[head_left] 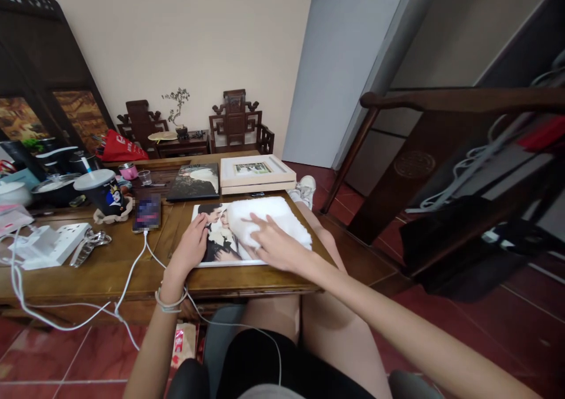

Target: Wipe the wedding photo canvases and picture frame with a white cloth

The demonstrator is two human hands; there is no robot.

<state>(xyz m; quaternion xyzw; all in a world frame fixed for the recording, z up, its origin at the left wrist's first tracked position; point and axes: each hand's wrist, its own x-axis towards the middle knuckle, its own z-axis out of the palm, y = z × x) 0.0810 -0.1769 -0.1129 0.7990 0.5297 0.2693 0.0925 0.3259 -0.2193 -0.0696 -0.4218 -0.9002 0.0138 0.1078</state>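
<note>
A wedding photo panel lies face up near the table's front edge, showing a couple. My left hand rests on its left edge, fingers stretched out and holding nothing. A fluffy white towel covers the right part of the panel. On top of the towel lies my right hand, its fingers spread and pressing on the cloth. What is printed under the towel is hidden.
Behind the panel are a dark photo board and stacked white frames. To the left sit a phone on a white cable, a lidded cup, a metal clip and a power strip. A wooden chair stands at right.
</note>
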